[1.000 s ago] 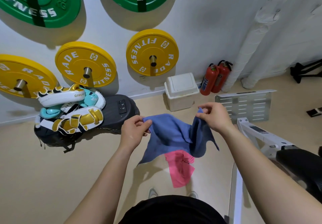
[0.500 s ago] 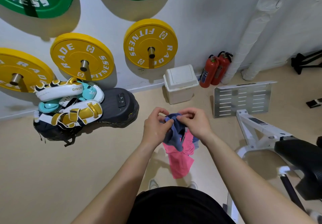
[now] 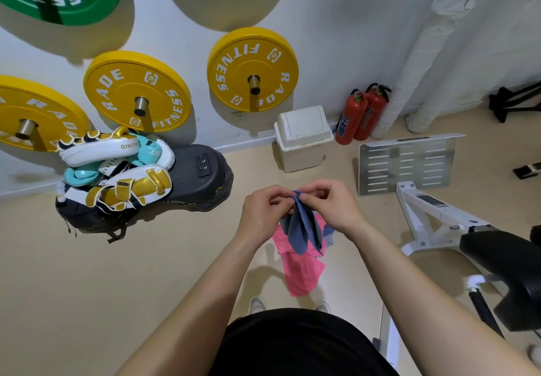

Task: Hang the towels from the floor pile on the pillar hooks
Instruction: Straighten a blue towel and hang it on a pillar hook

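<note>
A blue towel (image 3: 303,229) hangs folded from both my hands in front of my chest. My left hand (image 3: 265,210) and my right hand (image 3: 330,206) pinch its top edge together, fingertips almost touching. Below it a pink towel (image 3: 303,270) lies on the beige floor, partly hidden behind the blue one. No pillar hooks are in view.
Yellow and green weight plates (image 3: 253,69) hang on the white wall. Boxing pads (image 3: 111,170) lie piled on a black machine (image 3: 199,176) at the left. A white bin (image 3: 303,137), two red fire extinguishers (image 3: 363,115), a metal plate (image 3: 407,162) and a white-framed bench (image 3: 439,217) stand to the right.
The blue towel was spread wide between my hands a second ago. My hands have come together and the towel now hangs folded and narrow.
</note>
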A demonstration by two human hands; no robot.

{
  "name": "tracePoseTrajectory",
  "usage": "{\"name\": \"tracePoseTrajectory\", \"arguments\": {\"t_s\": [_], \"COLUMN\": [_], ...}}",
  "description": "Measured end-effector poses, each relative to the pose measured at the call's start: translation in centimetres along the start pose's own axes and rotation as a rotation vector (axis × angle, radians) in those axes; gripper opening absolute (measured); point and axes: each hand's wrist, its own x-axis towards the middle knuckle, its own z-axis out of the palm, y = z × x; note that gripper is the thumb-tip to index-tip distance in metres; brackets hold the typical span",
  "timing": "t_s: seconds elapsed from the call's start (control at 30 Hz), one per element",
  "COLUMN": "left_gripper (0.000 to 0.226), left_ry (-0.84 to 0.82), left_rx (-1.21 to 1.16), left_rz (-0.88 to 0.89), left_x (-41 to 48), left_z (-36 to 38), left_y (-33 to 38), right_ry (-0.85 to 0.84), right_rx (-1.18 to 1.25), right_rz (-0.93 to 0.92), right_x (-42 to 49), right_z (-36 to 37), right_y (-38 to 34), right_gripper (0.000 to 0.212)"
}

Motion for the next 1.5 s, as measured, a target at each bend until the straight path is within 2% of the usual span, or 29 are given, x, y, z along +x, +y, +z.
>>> {"name": "tracePoseTrajectory", "arguments": {"t_s": [0.17, 0.33, 0.47, 0.7, 0.83, 0.9, 0.97, 1.1, 1.27, 1.5], "left_gripper": [0.011, 0.014, 0.006, 0.009, 0.016, 0.025, 0.023, 0.002, 0.007, 0.015], "left_ry": [0.132, 0.14, 0.151, 0.119, 0.1, 0.085, 0.079, 0.11, 0.155, 0.158], "left_rx": [0.235, 0.207, 0.189, 0.089, 0.005, 0.074, 0.147, 0.205, 0.291, 0.418], "left_rz": [0.219, 0.158, 0.16, 0.176, 0.177, 0.242, 0.281, 0.193, 0.139, -0.008], "left_x": [-0.1, -0.1, -0.1, -0.1, 0.3, 0.6, 0.9, 1.5, 2.2, 1.3], "left_z": [-0.1, -0.4, -0.6, -0.9, -1.3, -1.5, -1.7, -1.8, -2.9, -5.8], "left_y": [0.0, 0.1, 0.1, 0.2, 0.2, 0.3, 0.5, 1.1, 0.0, -4.2], "right_ry": [0.017, -0.014, -0.077, -0.151, -0.221, -0.238, -0.249, -0.241, -0.158, -0.005], "right_rx": [0.039, 0.059, 0.043, -0.128, -0.196, -0.253, -0.296, -0.36, -0.397, -0.342], "right_rz": [0.015, 0.025, 0.005, -0.111, -0.183, -0.221, -0.254, -0.309, -0.383, -0.354], "right_x": [-0.1, -0.3, -0.5, 0.2, 1.1, 1.5, 1.8, 2.3, 3.3, 4.2], "right_z": [0.1, 0.2, 0.1, -0.4, -1.5, -2.1, -2.6, -3.3, -4.7, -6.9], "right_y": [0.0, -0.2, -0.6, -1.5, -3.3, -4.9, -6.5, -9.2, -11.4, -12.3], "right_gripper": [0.015, 0.011, 0.011, 0.019, 0.015, 0.018, 0.021, 0.012, 0.016, 0.015]}}
